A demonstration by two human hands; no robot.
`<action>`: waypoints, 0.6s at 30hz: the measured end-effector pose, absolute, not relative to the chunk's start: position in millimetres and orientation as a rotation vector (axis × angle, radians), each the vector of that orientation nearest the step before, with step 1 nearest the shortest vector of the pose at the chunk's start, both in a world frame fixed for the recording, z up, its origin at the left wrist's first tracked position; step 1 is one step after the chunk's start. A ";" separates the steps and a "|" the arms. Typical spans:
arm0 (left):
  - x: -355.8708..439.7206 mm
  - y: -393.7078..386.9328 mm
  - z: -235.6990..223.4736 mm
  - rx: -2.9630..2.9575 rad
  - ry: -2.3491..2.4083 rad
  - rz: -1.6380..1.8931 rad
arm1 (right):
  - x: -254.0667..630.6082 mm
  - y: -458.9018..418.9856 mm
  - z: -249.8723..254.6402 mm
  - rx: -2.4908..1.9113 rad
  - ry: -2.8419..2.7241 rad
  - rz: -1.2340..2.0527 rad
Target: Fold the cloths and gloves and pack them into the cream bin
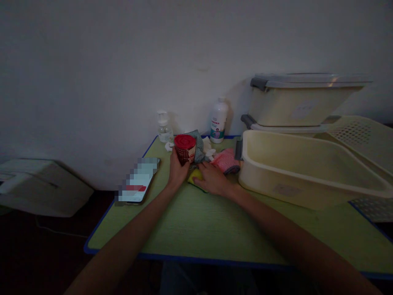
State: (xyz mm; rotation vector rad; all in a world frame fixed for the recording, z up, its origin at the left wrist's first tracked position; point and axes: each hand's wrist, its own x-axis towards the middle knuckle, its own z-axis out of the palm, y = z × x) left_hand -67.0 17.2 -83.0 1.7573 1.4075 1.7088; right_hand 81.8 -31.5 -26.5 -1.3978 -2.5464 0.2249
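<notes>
A round red canister with a red lid stands upright near the back of the table. My left hand is wrapped around its lower near side. Just to the right, my right hand is over a yellow sponge with a dark underside, thumb lying across it and fingers curled at its far side. Those fingertips are close to a grey-blue cloth behind the canister. A pink cloth with a grey edge lies beyond my right hand. Crumpled white tissue sits between the two cloths.
The green table has a blue edge. A phone lies at left. A clear pump bottle and a white bottle stand by the wall. An open cream bin fills the right side, with a lidded bin behind.
</notes>
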 end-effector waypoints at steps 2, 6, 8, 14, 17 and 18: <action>-65.7 15.2 -81.3 1.737 1.422 1.711 | 85.1 -36.2 -29.0 -1.352 -2.544 0.234; -62.0 1.6 -69.3 1.696 1.568 1.816 | 90.1 -43.8 -35.3 -1.298 -2.482 0.264; -60.4 -9.5 -60.8 1.747 1.639 1.944 | 91.2 -47.4 -38.9 -1.301 -2.421 0.278; -53.1 -34.8 -50.5 2.467 1.169 1.670 | 97.6 -52.9 -42.6 -1.262 -2.324 0.341; -49.7 -34.7 -53.6 2.588 1.172 1.222 | 105.3 -51.3 -39.5 -1.305 -2.309 0.331; -49.7 -33.3 -54.5 2.589 1.179 1.113 | 108.0 -50.2 -38.5 -1.335 -2.301 0.316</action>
